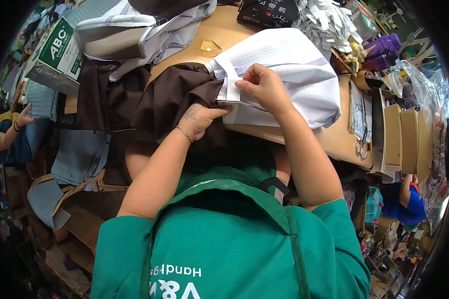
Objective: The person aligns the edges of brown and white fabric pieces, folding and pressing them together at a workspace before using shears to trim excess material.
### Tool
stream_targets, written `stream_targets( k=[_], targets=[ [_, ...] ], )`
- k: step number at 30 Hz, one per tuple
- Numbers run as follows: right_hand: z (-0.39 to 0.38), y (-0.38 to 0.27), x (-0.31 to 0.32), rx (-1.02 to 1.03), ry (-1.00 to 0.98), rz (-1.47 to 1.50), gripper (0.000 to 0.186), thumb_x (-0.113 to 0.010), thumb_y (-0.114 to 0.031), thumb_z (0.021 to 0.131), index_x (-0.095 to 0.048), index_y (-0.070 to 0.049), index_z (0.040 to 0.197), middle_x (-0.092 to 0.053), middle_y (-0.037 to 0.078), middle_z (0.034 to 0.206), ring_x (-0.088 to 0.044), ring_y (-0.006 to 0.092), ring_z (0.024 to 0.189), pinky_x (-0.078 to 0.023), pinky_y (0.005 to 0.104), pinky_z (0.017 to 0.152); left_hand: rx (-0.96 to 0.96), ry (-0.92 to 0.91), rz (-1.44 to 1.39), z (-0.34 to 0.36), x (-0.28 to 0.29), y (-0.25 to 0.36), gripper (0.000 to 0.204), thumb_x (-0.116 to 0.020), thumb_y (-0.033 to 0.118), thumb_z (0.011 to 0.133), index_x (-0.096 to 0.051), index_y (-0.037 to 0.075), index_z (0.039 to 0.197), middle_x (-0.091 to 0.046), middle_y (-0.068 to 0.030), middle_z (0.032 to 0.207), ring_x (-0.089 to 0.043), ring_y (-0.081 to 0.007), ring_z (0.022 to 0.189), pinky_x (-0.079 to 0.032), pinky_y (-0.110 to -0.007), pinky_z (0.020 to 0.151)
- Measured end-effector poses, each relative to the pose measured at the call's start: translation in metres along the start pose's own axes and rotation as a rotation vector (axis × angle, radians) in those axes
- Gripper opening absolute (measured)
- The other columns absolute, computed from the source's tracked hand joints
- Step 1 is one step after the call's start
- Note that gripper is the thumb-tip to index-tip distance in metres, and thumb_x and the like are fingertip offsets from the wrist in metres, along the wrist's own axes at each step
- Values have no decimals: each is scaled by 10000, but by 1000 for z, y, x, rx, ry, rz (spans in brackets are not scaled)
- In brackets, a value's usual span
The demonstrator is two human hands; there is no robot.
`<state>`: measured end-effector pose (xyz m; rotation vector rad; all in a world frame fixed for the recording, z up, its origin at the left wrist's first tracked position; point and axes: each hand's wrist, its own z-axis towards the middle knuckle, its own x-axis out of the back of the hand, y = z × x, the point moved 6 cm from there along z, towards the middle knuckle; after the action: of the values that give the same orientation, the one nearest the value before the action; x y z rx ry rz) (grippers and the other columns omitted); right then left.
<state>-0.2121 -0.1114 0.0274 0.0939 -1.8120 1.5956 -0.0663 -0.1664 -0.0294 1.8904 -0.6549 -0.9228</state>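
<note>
A white textured fabric piece [289, 70] is joined or laid against dark brown cloth [177, 92] on the tabletop before me. Along the border between them runs a narrow white strip [229, 74]. My right hand [267, 89] pinches the strip's edge between thumb and forefinger, its other fingers curled. Lower and to the left, my left hand [200, 118] is closed on the brown cloth, with its thumb stretched along the seam at the white piece's near corner. What lies under the left fingers is hidden.
Another white and brown sewn piece [129, 37] lies far left beside a green and white box [57, 55]. A black device [267, 12], white strip scraps [324, 25], scissors [363, 142] and cardboard pieces [401, 129] surround the table. Other people's arms [12, 132] show at both sides.
</note>
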Motion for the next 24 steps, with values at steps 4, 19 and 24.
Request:
stream_targets(
  k=[4, 19, 24],
  targets=[
    [-22, -43, 11, 320, -80, -129, 148, -705, -138, 775, -628, -18, 813, -606, 56, 716, -548, 130, 617, -465, 282, 618, 22, -55, -104, -1, 3, -1, 522, -680, 58, 786, -482, 46, 1268, -542, -36, 1206, -470, -148, 1123, -339, -276, 971],
    [-10, -11, 0, -53, -470, -3, 180, -695, -67, 777, -679, 4, 941, -678, 49, 833, -601, 90, 767, -485, 231, 731, 63, -291, -386, 6, 12, -17, 466, -599, 97, 859, -452, 10, 1292, -512, -63, 1269, -442, -163, 1183, -277, -303, 1029],
    [-7, -19, -2, -56, -491, -70, 176, -716, -86, 761, -690, -3, 914, -675, 38, 797, -591, 88, 740, -484, 228, 713, 64, -331, -415, 5, 13, -19, 468, -612, 116, 854, -462, 8, 1284, -522, -63, 1254, -445, -167, 1176, -281, -310, 1025]
  ],
)
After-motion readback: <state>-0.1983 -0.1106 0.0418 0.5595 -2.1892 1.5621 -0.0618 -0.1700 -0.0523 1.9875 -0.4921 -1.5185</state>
